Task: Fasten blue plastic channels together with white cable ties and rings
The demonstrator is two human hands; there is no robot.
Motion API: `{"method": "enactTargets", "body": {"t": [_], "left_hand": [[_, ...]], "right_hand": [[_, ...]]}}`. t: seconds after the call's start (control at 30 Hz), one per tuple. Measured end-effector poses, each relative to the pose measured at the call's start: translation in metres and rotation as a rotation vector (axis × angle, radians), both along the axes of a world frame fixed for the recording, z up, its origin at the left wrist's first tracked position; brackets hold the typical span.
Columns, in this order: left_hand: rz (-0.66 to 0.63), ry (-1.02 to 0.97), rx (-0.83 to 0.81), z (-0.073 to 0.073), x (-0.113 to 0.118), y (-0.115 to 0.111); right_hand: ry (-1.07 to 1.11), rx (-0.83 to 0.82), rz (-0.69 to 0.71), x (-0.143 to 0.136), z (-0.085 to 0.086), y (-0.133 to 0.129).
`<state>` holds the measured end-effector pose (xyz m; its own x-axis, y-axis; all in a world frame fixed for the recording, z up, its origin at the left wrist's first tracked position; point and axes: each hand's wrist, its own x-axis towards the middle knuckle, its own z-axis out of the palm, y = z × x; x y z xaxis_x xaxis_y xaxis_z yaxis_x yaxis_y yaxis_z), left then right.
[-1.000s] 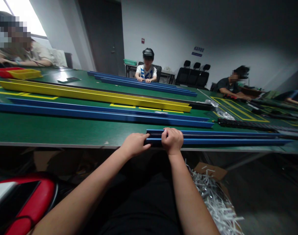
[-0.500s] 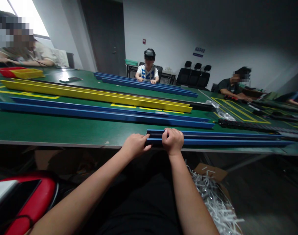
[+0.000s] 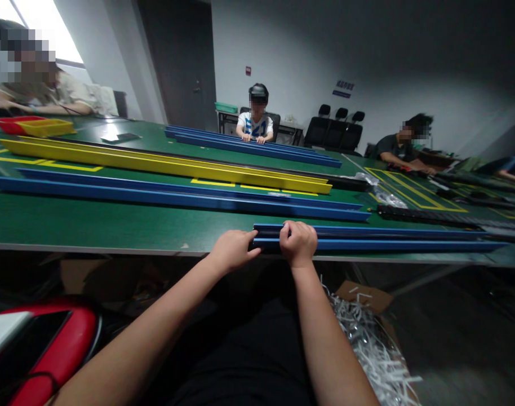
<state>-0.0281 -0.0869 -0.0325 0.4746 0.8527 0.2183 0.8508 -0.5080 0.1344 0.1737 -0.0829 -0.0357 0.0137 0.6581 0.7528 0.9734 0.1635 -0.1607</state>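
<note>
Left hand [image 3: 232,251]: fingers touch left end of the nearest blue channel [image 3: 393,245], I cannot tell if it grips | right hand [image 3: 298,242]: closed on this channel, near same end | channel: centre to right of the frame, on the green table [image 3: 114,225]

It's dim — the window [image 3: 50,22] (upper-left) glares.

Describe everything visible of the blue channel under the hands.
The long, straight blue channel opens upward, two blue walls flanking a dark trough. It looks smooth, material unclear. It lies along the near edge of the green table. The left hand touches its left end; the right hand grips it nearby.
</note>
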Motion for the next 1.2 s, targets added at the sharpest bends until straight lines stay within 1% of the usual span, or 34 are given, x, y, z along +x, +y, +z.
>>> {"method": "enactTargets", "body": {"t": [0.13, 0.33, 0.53, 0.63, 0.8, 1.03, 1.2], "left_hand": [[-0.027, -0.030, -0.023, 0.001, -0.002, 0.002], [-0.025, -0.025, -0.037, 0.004, 0.000, 0.001], [-0.042, -0.044, -0.039, 0.004, -0.001, 0.000], [-0.015, -0.026, -0.025, 0.004, -0.003, -0.004], [0.080, 0.012, -0.062, 0.005, -0.007, -0.006], [0.080, -0.017, -0.121, 0.004, -0.009, 0.005], [0.082, -0.031, -0.124, 0.004, -0.009, 0.005]], "right_hand": [[-0.001, 0.000, 0.001, 0.000, -0.001, 0.000], [0.004, 0.015, 0.000, 0.001, -0.003, 0.001], [-0.004, 0.003, -0.007, 0.001, -0.003, 0.001], [0.002, 0.008, -0.008, 0.001, -0.003, 0.000], [0.005, 0.013, -0.006, 0.001, -0.003, 0.001], [-0.004, 0.006, -0.010, 0.001, -0.002, 0.001], [-0.007, 0.013, -0.007, 0.001, -0.003, 0.002]]}}
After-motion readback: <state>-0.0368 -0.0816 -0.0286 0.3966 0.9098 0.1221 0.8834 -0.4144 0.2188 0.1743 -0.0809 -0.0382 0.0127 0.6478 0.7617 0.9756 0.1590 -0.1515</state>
